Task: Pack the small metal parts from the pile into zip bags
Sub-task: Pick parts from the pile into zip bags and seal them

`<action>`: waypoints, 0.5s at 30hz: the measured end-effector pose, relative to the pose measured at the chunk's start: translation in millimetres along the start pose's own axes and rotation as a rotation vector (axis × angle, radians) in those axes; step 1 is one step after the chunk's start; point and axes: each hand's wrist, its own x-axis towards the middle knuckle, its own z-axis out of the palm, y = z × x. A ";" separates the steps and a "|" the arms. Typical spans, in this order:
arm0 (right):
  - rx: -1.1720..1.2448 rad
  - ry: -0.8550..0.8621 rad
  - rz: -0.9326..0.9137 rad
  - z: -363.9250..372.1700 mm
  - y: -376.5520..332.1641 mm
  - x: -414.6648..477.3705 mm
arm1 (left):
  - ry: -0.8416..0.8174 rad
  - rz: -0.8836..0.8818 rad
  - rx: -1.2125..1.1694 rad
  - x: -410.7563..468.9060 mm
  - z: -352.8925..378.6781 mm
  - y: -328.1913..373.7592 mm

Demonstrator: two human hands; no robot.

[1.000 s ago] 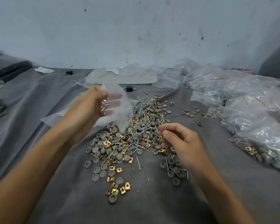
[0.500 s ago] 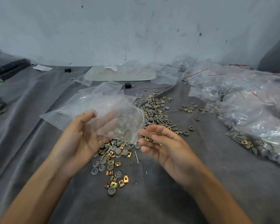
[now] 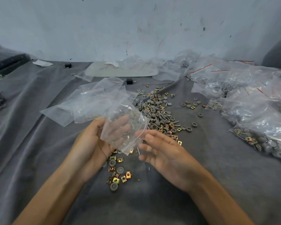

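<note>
A pale, scuffed wall [image 3: 136, 26] stands behind the bench [image 3: 39, 143], which is draped in grey cloth; along the right side lies a heap of filled zip bags [image 3: 258, 111], some showing red seal lines; left of centre, flat empty bags [image 3: 81, 104] overlap one another; at the back rests a pale flat board [image 3: 104, 70] under loose plastic.

The pile [image 3: 156, 111] of small parts spreads down the middle of the cloth: grey round caps, brass-coloured square clips and thin metal pins, with a looser cluster [image 3: 117, 172] trailing nearest the person.

Above the near end of that pile is the clear zip bag [image 3: 123, 127], held off the cloth; its long axis runs steeply near to far, tilted, with one corner pointing down at the parts; which end is the mouth I cannot tell.

The left hand [image 3: 94, 143] grasps the bag, thumb on the near face and fingers showing through the plastic behind; the right hand [image 3: 165, 155] is released, fingers nearly straight, their tips at the bag's right edge.

A small black block [image 3: 129, 81] sits just beyond the empty bags.
</note>
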 end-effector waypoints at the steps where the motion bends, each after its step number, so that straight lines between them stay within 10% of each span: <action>1: 0.007 -0.053 0.001 0.0 -0.6 -1.5 | 0.019 0.011 0.030 -0.6 1.6 -0.2; 15: -0.391 -0.039 -0.221 4.0 0.4 -10.2 | 0.369 0.042 0.202 0.0 -1.9 -2.5</action>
